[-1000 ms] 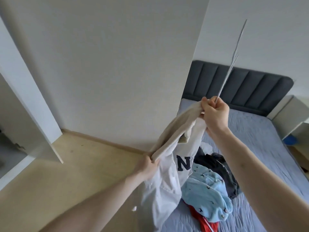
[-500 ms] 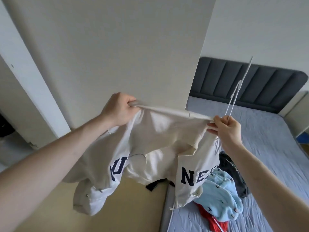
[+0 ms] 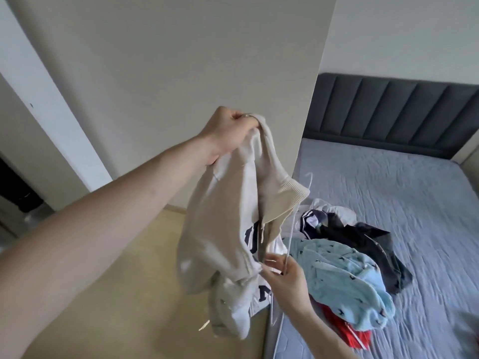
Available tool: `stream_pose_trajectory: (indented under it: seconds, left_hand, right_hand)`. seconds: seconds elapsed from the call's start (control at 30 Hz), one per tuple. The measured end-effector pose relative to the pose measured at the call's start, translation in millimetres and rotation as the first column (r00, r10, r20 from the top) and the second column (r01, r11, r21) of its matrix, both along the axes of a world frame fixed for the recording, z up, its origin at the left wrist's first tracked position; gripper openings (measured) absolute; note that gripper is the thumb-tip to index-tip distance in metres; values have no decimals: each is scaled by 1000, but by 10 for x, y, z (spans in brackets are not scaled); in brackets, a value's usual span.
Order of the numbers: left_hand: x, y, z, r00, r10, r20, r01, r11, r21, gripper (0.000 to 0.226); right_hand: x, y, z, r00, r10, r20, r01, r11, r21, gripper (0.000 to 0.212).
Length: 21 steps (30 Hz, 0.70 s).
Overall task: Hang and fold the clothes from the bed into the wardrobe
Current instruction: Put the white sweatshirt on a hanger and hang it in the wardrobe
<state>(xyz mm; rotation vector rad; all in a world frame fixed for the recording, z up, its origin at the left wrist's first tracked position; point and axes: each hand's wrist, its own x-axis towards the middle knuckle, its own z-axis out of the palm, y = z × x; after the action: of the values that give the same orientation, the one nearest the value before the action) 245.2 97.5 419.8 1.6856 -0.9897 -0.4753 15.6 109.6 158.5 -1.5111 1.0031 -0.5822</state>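
Cream jacket up off the bed, hanger going in — hardly begun.

The left hand (image 3: 228,130) grips the cream jacket (image 3: 228,229) by its collar, high over the bed's (image 3: 388,193) near edge; the right hand (image 3: 285,275) pinches a thin white hanger (image 3: 289,237) just under it. A blue garment (image 3: 344,275), dark clothes (image 3: 373,244) and something red (image 3: 344,335) still lie piled on the bed; nothing visibly hung yet. Half a second ago both hands stretched the jacket wide — now it dangles, hanger lowered.

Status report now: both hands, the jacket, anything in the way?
Left hand grips cream jacket aloft. Right hand holds white hanger beside it. Nothing blocking.
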Motion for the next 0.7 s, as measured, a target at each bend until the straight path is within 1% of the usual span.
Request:
stream_pose_trajectory:
  seconds: [0.07,0.1,0.13,0.17,0.2,0.27,0.33,0.4,0.47,0.5,0.57,0.6,0.63,0.7]
  left_hand:
    - [3,-21,-35,998,3,-63,-3,1000,-2,27]
    - [-3,-26,-44,996,-5,-91,5,1000,-1,21]
    - [-8,-22,-51,993,-17,-120,18,1000,2,16]
    - [-12,-9,-47,989,-30,-145,31,1000,5,15]
    - [-9,0,-42,986,-38,-159,40,999,11,17]
    - [14,31,-7,984,-41,-171,45,999,19,21]
    - [74,86,48,986,-47,-159,50,999,12,24]
    - [188,179,100,989,-24,-149,24,1000,-2,28]
    - [352,302,138,989,3,-145,-4,1000,-8,29]
    - [419,366,154,991,8,-132,-9,1000,-1,28]
    - [571,469,162,999,34,-19,-34,998,44,26]
    - [665,497,147,995,52,80,-59,995,78,35]
    - [756,525,128,979,81,189,-104,988,116,44]
    - [958,562,66,901,134,413,-219,962,164,46]
  right_hand:
    - [71,-30,-104,997,-28,-69,29,999,18,28]
    - [104,-80,-132,993,-69,-96,70,997,10,26]
    - [137,-140,-140,987,-115,-111,114,993,-13,19]
    - [177,-201,-119,984,-141,-112,138,990,-36,14]
    - [229,-261,-84,984,-141,-106,135,989,-58,16]
    - [355,-372,-19,990,-98,-99,89,992,-89,28]
    - [459,-488,44,990,-119,-75,113,990,-79,37]
    - [495,-685,87,980,-187,-68,183,981,-63,35]
    - [453,-895,166,964,-244,-110,230,966,-121,31]
    - [415,-990,224,955,-275,-108,257,953,-159,31]
    - [339,-1135,387,945,-323,-57,304,928,-215,32]
    - [303,-1185,480,942,-335,-26,320,919,-232,31]
    - [273,-1228,580,940,-341,13,334,913,-234,29]
    - [219,-1298,785,932,-343,120,361,913,-192,28]
